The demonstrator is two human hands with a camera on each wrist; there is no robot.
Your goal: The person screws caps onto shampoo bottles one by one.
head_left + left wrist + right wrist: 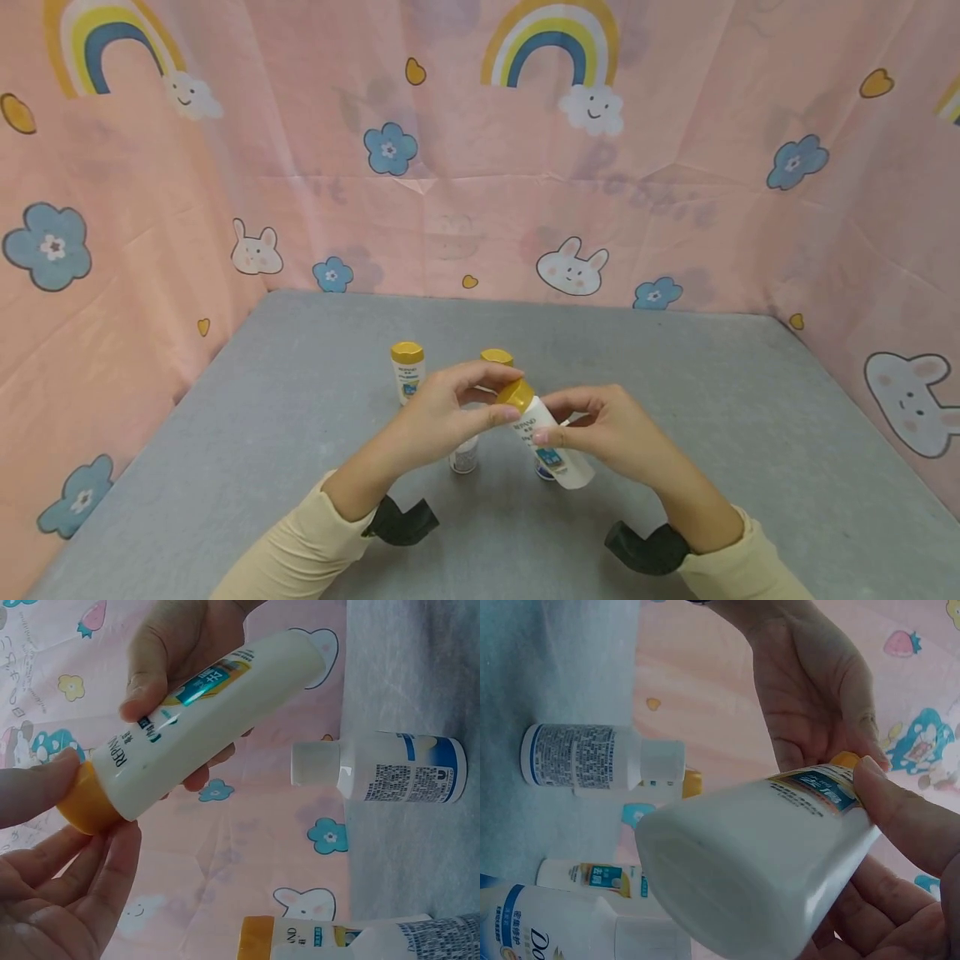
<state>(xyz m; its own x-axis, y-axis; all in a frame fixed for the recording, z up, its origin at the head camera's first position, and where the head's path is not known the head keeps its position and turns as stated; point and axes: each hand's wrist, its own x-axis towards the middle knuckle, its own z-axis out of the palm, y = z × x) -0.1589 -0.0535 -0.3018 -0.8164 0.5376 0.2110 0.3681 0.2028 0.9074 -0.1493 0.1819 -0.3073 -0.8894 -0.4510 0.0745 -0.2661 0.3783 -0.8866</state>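
Observation:
A white plastic bottle with a gold cap and a blue-and-yellow label is tilted in the air between both hands. My left hand pinches its gold cap between thumb and fingers. Around the bottle's body curls my right hand, thumb on the label side. The flat base of the held bottle points down and to the right in the head view. Below the left hand stands a small white bottle with a white cap. Another bottle is mostly hidden behind the held one.
Two more gold-capped bottles stand farther back on the grey tabletop, one at the left and one partly covered by the left hand. A patterned pink cloth encloses the back and sides. Dark bands wrap the wrists.

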